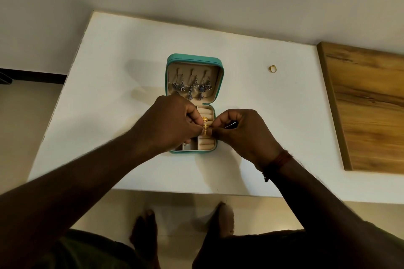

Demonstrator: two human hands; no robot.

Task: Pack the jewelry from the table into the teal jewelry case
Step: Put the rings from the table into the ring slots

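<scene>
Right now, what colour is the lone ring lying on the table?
Gold ring, seen in the head view.

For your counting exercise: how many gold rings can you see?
4: one loose on the table; two in the case's ring rolls; one pinched between both hands. Hands may hide others.

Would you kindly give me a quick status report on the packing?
Both hands, left and right, pinching a gold ring over the case ring rolls. Earrings hang in lid. One ring left on table. Nothing in the way.
</scene>
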